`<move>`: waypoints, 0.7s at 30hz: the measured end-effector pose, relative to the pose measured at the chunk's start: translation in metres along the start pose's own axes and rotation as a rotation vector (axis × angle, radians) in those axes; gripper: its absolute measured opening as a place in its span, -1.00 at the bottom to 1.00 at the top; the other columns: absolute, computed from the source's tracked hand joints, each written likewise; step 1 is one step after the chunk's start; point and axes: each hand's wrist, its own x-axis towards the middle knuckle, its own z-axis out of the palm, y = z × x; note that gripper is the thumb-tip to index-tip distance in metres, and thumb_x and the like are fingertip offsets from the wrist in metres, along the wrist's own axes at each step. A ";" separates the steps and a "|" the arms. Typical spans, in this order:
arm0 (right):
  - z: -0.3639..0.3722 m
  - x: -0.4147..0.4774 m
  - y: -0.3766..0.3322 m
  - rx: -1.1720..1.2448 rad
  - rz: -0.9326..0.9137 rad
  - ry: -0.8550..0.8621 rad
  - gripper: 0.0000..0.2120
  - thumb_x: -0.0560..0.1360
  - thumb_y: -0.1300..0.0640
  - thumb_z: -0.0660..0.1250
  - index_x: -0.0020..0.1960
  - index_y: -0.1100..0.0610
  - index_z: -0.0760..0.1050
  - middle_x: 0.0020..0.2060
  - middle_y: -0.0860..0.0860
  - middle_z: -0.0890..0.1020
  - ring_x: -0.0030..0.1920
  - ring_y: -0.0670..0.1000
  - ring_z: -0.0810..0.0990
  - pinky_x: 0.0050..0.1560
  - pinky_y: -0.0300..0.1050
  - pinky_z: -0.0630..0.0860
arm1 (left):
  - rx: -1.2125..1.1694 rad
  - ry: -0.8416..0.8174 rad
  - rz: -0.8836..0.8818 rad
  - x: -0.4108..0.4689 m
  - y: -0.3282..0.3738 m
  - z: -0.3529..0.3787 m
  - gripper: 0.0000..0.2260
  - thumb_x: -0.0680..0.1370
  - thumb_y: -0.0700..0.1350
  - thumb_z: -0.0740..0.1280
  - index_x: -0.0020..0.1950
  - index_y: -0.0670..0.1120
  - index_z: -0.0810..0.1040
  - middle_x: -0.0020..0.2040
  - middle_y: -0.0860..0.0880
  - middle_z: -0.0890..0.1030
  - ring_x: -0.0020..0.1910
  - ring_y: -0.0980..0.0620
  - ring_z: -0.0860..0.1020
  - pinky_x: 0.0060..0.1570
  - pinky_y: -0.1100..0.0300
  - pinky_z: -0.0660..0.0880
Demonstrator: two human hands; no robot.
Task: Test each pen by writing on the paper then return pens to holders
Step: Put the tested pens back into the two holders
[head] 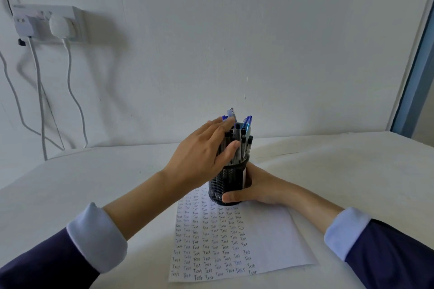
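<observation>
1. Black mesh holder (pixel 226 183) stands upright on the far end of the paper (pixel 246 237), between both hands.
2. Right hand (pixel 258 189) grips the holder low down: thumb wrapped across the near side by the base, fingers hidden behind it. Wrist rests on the paper's right part.
3. Left hand (pixel 204 155) is up at the holder's rim, flat and unclenched. Fingers run straight along the far-left side of the pens (pixel 240 145), and the thumb lies against their near side. Fingertips are blurred, so I can't tell how firm the contact is.
4. Pens are bunched in the holder, leaning slightly away from the left hand. Dark caps sit just beside the thumb, with blue and clear tops sticking out past the fingertips.
5. Paper lies flat on the white counter (pixel 94 183), under and nearer than both hands. Rows of handwritten "Test" cover its left and middle; the strip below the right forearm is blank.
6. Both forearms are bare, with pale blue cuffs (pixel 97 237) rolled over dark sleeves.
7. Well beyond the left hand, a wall socket (pixel 47 22) with white cables (pixel 70 82) hanging down.
</observation>
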 end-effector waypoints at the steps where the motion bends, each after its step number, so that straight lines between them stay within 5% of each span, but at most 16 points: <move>1: 0.000 0.000 0.000 0.002 0.000 -0.004 -0.25 0.32 -0.01 0.61 0.39 -0.11 0.31 0.22 -0.19 0.58 0.23 -0.22 0.54 0.30 -0.11 0.49 | -0.003 0.001 0.033 0.001 0.001 -0.002 -0.50 0.67 0.07 0.10 0.55 -0.14 0.21 0.48 -0.06 0.36 0.47 0.06 0.29 0.43 0.25 0.22; 3: 0.000 -0.001 -0.002 -0.002 -0.010 -0.007 -0.33 0.35 0.04 0.59 0.34 -0.14 0.33 0.19 -0.20 0.59 0.20 -0.25 0.55 0.24 -0.20 0.50 | -0.041 0.007 0.129 0.001 0.004 -0.002 -0.53 0.67 -0.05 0.17 0.55 -0.16 0.19 0.51 -0.06 0.30 0.47 0.07 0.30 0.42 0.26 0.26; 9: 0.001 -0.002 -0.005 0.015 -0.063 0.016 -0.42 0.38 0.19 0.56 0.24 -0.13 0.35 0.10 -0.23 0.62 0.16 -0.25 0.57 0.07 -0.34 0.48 | -0.013 0.100 0.266 0.000 0.007 0.008 -0.71 0.65 -0.15 0.22 0.32 -0.23 0.52 0.30 -0.10 0.56 0.32 -0.02 0.50 0.34 0.11 0.41; 14: 0.001 -0.003 -0.006 0.002 -0.073 0.012 -0.40 0.38 0.16 0.56 0.25 -0.17 0.32 0.16 -0.20 0.59 0.19 -0.25 0.55 0.11 -0.31 0.49 | 0.141 0.135 0.316 -0.001 0.007 0.010 -0.66 0.66 -0.10 0.20 0.36 -0.25 0.49 0.30 -0.14 0.56 0.28 -0.03 0.54 0.34 0.09 0.42; 17: 0.001 -0.005 -0.009 0.027 -0.088 -0.013 -0.40 0.41 0.21 0.54 0.29 -0.12 0.31 0.19 -0.15 0.59 0.21 -0.21 0.56 0.12 -0.28 0.51 | 0.208 0.069 0.303 0.003 0.014 0.003 -0.62 0.65 -0.04 0.19 0.36 -0.23 0.49 0.27 -0.14 0.59 0.23 -0.03 0.57 0.30 0.14 0.43; 21: 0.001 -0.005 -0.011 0.065 -0.093 -0.045 -0.40 0.42 0.24 0.52 0.33 -0.07 0.34 0.19 -0.06 0.61 0.21 -0.11 0.58 0.14 -0.20 0.54 | -0.088 -0.156 0.101 0.020 0.009 -0.025 -0.57 0.64 0.13 0.12 0.47 0.00 0.39 0.28 0.05 0.57 0.20 0.19 0.52 0.21 0.28 0.41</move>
